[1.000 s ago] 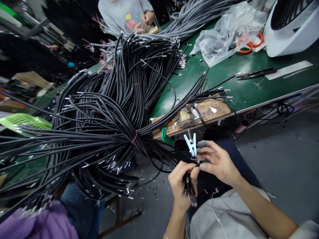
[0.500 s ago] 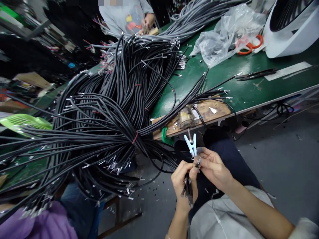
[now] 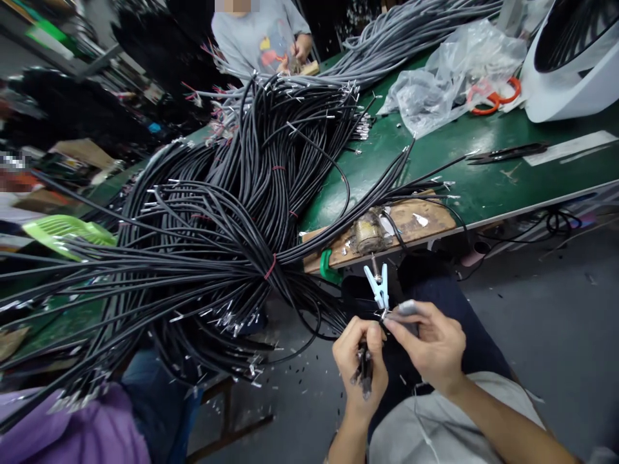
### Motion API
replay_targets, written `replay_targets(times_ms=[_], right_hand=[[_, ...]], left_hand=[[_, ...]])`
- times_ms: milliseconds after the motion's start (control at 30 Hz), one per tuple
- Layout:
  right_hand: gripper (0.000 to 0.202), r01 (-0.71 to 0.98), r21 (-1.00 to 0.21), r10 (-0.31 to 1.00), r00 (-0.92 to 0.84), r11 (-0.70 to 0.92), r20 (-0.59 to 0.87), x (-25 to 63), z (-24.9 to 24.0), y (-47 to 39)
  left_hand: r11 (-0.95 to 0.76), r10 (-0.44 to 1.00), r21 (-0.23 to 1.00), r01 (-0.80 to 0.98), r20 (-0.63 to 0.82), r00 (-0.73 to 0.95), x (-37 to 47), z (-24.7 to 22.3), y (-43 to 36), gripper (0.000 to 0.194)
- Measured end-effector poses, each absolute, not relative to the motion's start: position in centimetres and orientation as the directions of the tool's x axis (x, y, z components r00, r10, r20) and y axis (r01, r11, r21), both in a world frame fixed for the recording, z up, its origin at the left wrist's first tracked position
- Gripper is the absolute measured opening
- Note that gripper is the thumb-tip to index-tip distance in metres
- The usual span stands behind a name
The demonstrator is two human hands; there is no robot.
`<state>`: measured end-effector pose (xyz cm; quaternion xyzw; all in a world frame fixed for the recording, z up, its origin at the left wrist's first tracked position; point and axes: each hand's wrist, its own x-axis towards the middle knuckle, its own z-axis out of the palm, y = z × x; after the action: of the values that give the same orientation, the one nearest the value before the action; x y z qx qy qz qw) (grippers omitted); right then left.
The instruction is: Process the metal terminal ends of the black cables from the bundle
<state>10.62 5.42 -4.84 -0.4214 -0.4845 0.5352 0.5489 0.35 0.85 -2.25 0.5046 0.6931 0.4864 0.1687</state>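
My left hand [image 3: 360, 361] is closed round black cables [image 3: 366, 374], whose dark ends hang out below the fingers. One cable's silvery wire end [image 3: 385, 315] sticks out past the left thumb. Thumb and fingers of my right hand [image 3: 432, 341] pinch at that end; a grey covering wraps one of its fingertips. Just above the fingertips is a light blue clothespin [image 3: 381, 290] on the shaft of a small motor [image 3: 370, 235]. The motor sits on a wooden board [image 3: 416, 216] at the table edge.
A large heap of black cables [image 3: 242, 167] covers the left side of the green table [image 3: 449, 138]. Farther back lie grey cables [image 3: 391, 38], a plastic bag [image 3: 430, 90], orange-handled scissors [image 3: 493, 100], dark tweezers or snips [image 3: 507, 153] and a white fan [image 3: 546, 96]. A co-worker [image 3: 261, 38] sits opposite.
My right hand has shifted slightly right and down, its fingers now more spread from the left hand around the wire end. The left hand keeps its grip. The whole view has shifted a little.
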Motion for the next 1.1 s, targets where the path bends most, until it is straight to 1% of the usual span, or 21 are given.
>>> replay_targets(times_ms=[67, 100, 167, 200, 233, 300, 367, 400, 433, 467, 533, 600, 633, 667, 700, 733, 800, 900, 967, 1033, 1100], right_hand=[[0.025, -0.134, -0.971, 0.978, -0.05, 0.196, 0.204, 10.6, -5.3, 4.9], [0.029, -0.153, -0.968, 0.973, -0.09, 0.199, 0.214, 10.7, -5.3, 4.9], [0.037, -0.217, -0.967, 0.96, -0.216, 0.13, 0.178, 10.9, -4.9, 5.4], [0.035, -0.225, -0.969, 0.944, -0.286, 0.103, 0.166, 11.0, -4.6, 5.8], [0.028, -0.208, -0.972, 0.922, -0.344, 0.11, 0.178, 11.1, -4.2, 6.3], [0.009, -0.113, -0.965, 0.882, -0.393, 0.235, 0.261, 11.3, -3.6, 7.1], [0.025, -0.034, -0.926, 0.842, -0.405, 0.375, 0.356, 11.7, -3.3, 7.8], [0.03, -0.044, -0.915, 0.818, -0.433, 0.401, 0.379, 11.9, -3.4, 8.0], [0.032, -0.09, -0.922, 0.793, -0.483, 0.375, 0.37, 12.1, -3.5, 8.2], [0.035, -0.164, -0.944, 0.767, -0.55, 0.287, 0.329, 12.2, -3.7, 8.2], [0.042, -0.317, -0.947, 0.718, -0.671, -0.048, 0.188, 12.3, -4.1, 8.3], [0.046, -0.367, -0.838, 0.661, -0.75, -0.403, 0.011, 12.2, -4.4, 8.2], [0.045, -0.357, -0.774, 0.629, -0.774, -0.523, -0.068, 12.1, -4.4, 8.2], [0.044, -0.333, -0.732, 0.602, -0.788, -0.594, -0.13, 12.1, -4.4, 8.3], [0.042, -0.304, -0.724, 0.589, -0.79, -0.619, -0.172, 12.1, -4.4, 8.5], [0.04, -0.277, -0.747, 0.597, -0.779, -0.605, -0.194, 12.2, -4.4, 8.7], [0.036, -0.248, -0.835, 0.693, -0.692, -0.492, -0.202, 12.8, -4.3, 9.4], [0.024, -0.275, -0.917, 0.842, -0.529, -0.287, -0.105, 13.9, -4.1, 10.4], [0.022, -0.356, -0.907, 0.837, -0.547, -0.223, 0.009, 14.5, -3.9, 10.7], [0.026, -0.409, -0.889, 0.789, -0.607, -0.204, 0.098, 14.6, -3.5, 10.5], [0.024, -0.396, -0.896, 0.782, -0.616, -0.2, 0.098, 14.3, -3.2, 9.9]], left_hand=[[0.025, 0.853, 0.851, 0.525, 0.256, -0.455, 0.4, -2.3, 0.9, 0.033], [0.026, 0.855, 0.855, 0.518, 0.249, -0.454, 0.4, -2.3, 0.9, 0.033], [0.02, 0.873, 0.861, 0.508, 0.233, -0.428, 0.4, -2.2, 1.0, 0.032], [0.014, 0.882, 0.86, 0.511, 0.23, -0.412, 0.4, -2.2, 1.0, 0.032], [0.007, 0.888, 0.855, 0.519, 0.233, -0.397, 0.4, -2.1, 1.1, 0.032], [0.007, 0.904, 0.841, 0.54, 0.226, -0.364, 0.1, -1.8, 1.1, 0.034], [0.018, 0.936, 0.842, 0.539, 0.175, -0.304, -0.4, -1.4, 1.1, 0.037], [0.009, 0.959, 0.851, 0.524, 0.141, -0.245, -0.8, -1.1, 1.2, 0.04], [-0.019, 0.979, 0.866, 0.5, 0.118, -0.167, -1.2, -0.8, 1.2, 0.042], [-0.062, 0.99, 0.882, 0.468, 0.115, -0.086, -1.6, -0.6, 1.4, 0.043], [-0.169, 0.984, 0.901, 0.4, 0.175, 0.021, -2.2, -0.3, 1.7, 0.041], [-0.247, 0.965, 0.898, 0.364, 0.261, 0.011, -2.2, -0.4, 2.0, 0.035], [-0.264, 0.956, 0.892, 0.368, 0.293, -0.024, -2.1, -0.5, 2.2, 0.033], [-0.272, 0.947, 0.884, 0.38, 0.316, -0.057, -1.9, -0.6, 2.3, 0.031], [-0.275, 0.939, 0.876, 0.396, 0.332, -0.084, -1.6, -0.8, 2.4, 0.03], [-0.271, 0.933, 0.869, 0.414, 0.342, -0.107, -1.3, -1.0, 2.4, 0.028], [-0.262, 0.924, 0.858, 0.441, 0.355, -0.142, -0.9, -1.3, 2.3, 0.022], [-0.237, 0.932, 0.865, 0.442, 0.331, -0.149, -0.8, -1.5, 2.0, 0.017], [-0.213, 0.947, 0.878, 0.428, 0.293, -0.129, -1.0, -1.5, 1.9, 0.019], [-0.191, 0.957, 0.885, 0.425, 0.264, -0.119, -1.2, -1.4, 1.8, 0.023], [-0.181, 0.959, 0.882, 0.435, 0.256, -0.12, -1.2, -1.3, 1.7, 0.026]])
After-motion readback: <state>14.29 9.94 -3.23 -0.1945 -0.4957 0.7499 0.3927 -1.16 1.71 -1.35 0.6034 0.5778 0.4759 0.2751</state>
